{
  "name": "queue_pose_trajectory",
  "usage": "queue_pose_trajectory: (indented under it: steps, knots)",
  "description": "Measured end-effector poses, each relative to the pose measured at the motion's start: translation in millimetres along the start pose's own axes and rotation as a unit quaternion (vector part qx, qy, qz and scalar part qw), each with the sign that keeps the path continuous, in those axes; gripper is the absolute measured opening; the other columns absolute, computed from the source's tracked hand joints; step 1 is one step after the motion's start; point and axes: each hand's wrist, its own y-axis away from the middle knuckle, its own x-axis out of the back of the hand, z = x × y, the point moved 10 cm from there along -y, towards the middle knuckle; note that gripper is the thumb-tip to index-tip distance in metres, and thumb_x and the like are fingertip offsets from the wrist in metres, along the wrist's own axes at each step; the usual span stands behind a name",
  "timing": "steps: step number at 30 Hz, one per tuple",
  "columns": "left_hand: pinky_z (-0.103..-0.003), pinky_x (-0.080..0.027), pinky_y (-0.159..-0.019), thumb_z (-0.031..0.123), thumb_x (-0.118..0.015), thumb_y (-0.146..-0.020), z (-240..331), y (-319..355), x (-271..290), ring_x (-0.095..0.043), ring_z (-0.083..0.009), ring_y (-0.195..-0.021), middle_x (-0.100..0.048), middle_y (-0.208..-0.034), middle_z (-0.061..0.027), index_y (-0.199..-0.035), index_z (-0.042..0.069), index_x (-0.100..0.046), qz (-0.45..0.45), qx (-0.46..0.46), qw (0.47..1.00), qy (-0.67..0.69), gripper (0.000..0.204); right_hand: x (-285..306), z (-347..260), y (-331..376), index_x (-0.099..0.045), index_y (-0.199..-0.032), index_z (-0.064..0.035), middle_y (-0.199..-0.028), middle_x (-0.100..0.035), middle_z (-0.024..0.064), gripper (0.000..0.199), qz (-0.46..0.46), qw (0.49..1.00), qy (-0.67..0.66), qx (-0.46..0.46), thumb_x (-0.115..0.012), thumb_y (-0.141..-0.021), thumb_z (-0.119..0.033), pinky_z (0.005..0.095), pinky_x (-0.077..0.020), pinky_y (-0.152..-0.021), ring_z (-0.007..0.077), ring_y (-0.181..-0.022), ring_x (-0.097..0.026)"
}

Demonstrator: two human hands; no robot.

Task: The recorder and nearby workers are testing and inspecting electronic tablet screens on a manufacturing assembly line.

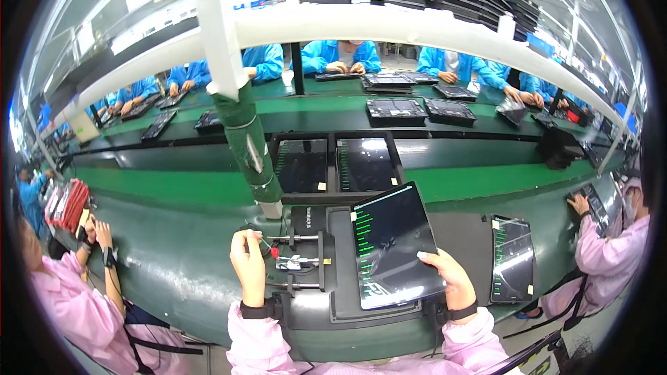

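Note:
My right hand [450, 276] grips a tablet [392, 250] by its right edge, thumb on the dark screen and the fingers hidden behind it. Rows of short green lines run down the screen's left side. The tablet is held tilted over a black holder plate [342, 285] on the bench. To the left, my left hand [249, 264] is closed, fingertips pinched together beside a metal clamp fixture [299, 262] with a red knob [275, 253]. What those fingertips hold, if anything, I cannot make out.
Two tablets [302, 165] lie in a black divided tray [332, 167] beyond the fixture. Another tablet [513, 258] rests on the right. A green-wrapped post [249, 142] rises ahead. Co-workers in pink [615, 250] sit either side; others in blue work across the line.

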Motion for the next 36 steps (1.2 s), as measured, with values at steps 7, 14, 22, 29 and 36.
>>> queue_pose_trajectory:
  steps: [7,14,22,29,36]
  knots:
    - [-0.027,-0.043,-0.069,0.004,-0.049,-0.094,7,10,24,-0.053,-0.013,-0.074,-0.058,-0.079,-0.0044,-0.08,0.0,-0.054,0.061,-0.032,0.997,0.016,0.016,-15,19,-13,-0.047,-0.128,0.0016,-0.119,-0.057,0.011,0.048,0.024,0.996,0.079,0.036,-0.062,-0.093,-0.027,0.0316,-0.0411,-0.095,0.0169,-0.11,-0.052]
    - [-0.035,-0.042,-0.079,0.004,-0.053,-0.089,8,15,19,-0.053,-0.024,-0.084,-0.059,-0.083,-0.0078,-0.078,0.002,-0.056,0.041,-0.06,0.995,-0.073,0.011,-26,0,-2,-0.031,-0.144,-0.0021,-0.138,-0.045,0.0109,0.059,-0.012,0.985,0.115,0.132,-0.055,-0.097,-0.029,0.0339,-0.0305,-0.107,0.0193,-0.126,-0.041]
    - [-0.034,-0.043,-0.077,0.004,-0.052,-0.09,22,19,8,-0.054,-0.0227,-0.081,-0.059,-0.081,-0.0074,-0.078,0.001,-0.056,0.028,-0.132,0.982,-0.131,0.013,-31,-3,13,-0.03,-0.144,0.0005,-0.141,-0.042,0.0115,0.056,0.021,0.98,0.15,0.127,-0.051,-0.099,-0.024,0.032,-0.0266,-0.109,0.0187,-0.13,-0.037]
    - [-0.033,-0.043,-0.078,0.005,-0.053,-0.09,25,22,2,-0.055,-0.0225,-0.083,-0.058,-0.082,-0.0081,-0.078,0.002,-0.056,0.011,-0.15,0.978,-0.145,0.013,-21,17,0,-0.02,-0.147,0.0043,-0.148,-0.033,0.0188,0.061,0.055,0.964,0.251,0.069,-0.046,-0.101,-0.026,0.0304,-0.0206,-0.113,0.0229,-0.138,-0.03]
    - [-0.034,-0.042,-0.079,0.006,-0.053,-0.091,25,22,1,-0.054,-0.0232,-0.084,-0.059,-0.084,-0.0076,-0.079,0.002,-0.057,0.003,-0.151,0.975,-0.163,0.013,3,24,-2,-0.019,-0.145,0.0077,-0.145,-0.036,0.0268,0.068,0.05,0.938,0.338,0.059,-0.05,-0.098,-0.029,0.0313,-0.0283,-0.11,0.0289,-0.137,-0.036]
